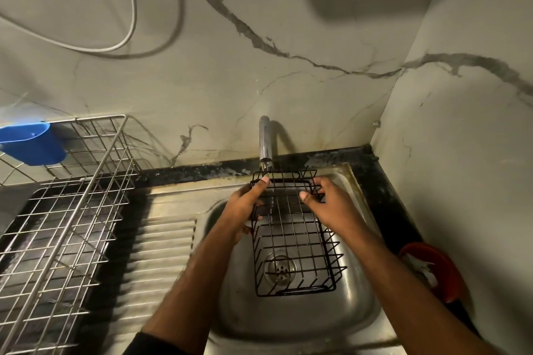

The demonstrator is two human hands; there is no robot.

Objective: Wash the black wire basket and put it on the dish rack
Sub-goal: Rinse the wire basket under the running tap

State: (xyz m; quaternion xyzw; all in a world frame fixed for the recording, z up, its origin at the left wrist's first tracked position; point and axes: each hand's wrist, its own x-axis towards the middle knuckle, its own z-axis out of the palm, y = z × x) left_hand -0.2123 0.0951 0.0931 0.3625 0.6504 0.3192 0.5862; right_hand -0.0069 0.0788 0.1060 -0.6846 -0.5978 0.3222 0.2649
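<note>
**Rinsing basket under the tap, both hands on far end**

Gripping the far end of the black wire basket (294, 239), the left hand (245, 210) has its thumb laid along the top wire at the far left corner, the other fingers curled round the left wall from outside. The right hand (328, 204) pinches the right wall near the far corner, thumb inside the wire, fingers outside. Both hands hold the basket; neither is spread wide.

Basket hangs tilted over the sink (360, 311), far end raised to the tap (264, 138), near end low above the drain (281, 266). A thin stream of water appears to run from the spout through the mesh floor. Judgement: the tilt lets water travel the length of the wires and drop straight into the bowl, and a two-handed grip at one end leaves the rest exposed for rinsing.

Dish rack (66, 210) stands to the left beyond the ribbed drainboard (161, 245), well apart from the basket, a blue cup (31, 144) hooked on its rim. Red bowl (432, 268) sits on the counter at right. Step in hand: washing; transfer not yet begun.
</note>
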